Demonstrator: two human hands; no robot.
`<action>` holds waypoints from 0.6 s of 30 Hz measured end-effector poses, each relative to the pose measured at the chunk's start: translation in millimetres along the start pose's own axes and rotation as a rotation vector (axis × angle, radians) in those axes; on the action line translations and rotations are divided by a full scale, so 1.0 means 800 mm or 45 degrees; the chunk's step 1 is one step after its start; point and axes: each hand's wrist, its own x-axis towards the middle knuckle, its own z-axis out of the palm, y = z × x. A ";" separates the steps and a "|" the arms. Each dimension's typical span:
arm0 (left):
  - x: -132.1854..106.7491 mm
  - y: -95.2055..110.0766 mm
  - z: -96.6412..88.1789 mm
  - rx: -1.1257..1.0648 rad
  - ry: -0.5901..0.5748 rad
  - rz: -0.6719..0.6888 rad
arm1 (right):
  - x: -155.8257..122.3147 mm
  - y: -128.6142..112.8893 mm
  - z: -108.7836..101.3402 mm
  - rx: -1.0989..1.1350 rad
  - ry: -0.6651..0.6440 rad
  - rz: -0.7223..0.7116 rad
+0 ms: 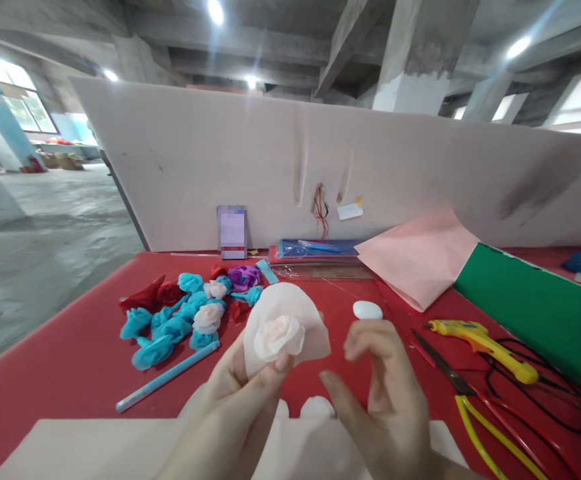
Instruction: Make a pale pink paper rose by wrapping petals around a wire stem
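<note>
Paper rose [280,333] pinched in left hand [237,407]

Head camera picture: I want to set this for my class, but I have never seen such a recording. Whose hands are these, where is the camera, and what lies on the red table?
There is no machine here: a person wears one camera on the head, looking forward and down at their own two bare hands. The left hand holds a pale pink paper rose in its fingers. The right hand is beside it, open and holding nothing. On the red table lie a pile of finished blue, red and white paper flowers, a blue stick, a yellow glue gun, scissors, and pink paper and green paper sheets. A pale board stands behind.
</note>
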 end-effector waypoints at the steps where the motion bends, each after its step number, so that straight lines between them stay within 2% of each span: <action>1: 0.000 0.001 0.002 0.001 -0.004 -0.002 | 0.002 -0.002 -0.004 -0.132 -0.037 -0.182; 3: -0.001 0.000 0.004 0.015 -0.025 -0.014 | 0.006 -0.006 -0.009 -0.287 -0.140 -0.369; 6: -0.002 -0.007 0.005 0.005 -0.033 -0.042 | 0.011 -0.007 -0.010 -0.424 -0.168 -0.446; 13: -0.008 -0.024 -0.002 0.074 0.055 -0.098 | 0.011 0.003 -0.004 -0.453 -0.233 -0.419; 18: -0.007 -0.021 -0.002 0.112 0.009 -0.102 | 0.014 0.000 -0.005 -0.342 -0.300 -0.327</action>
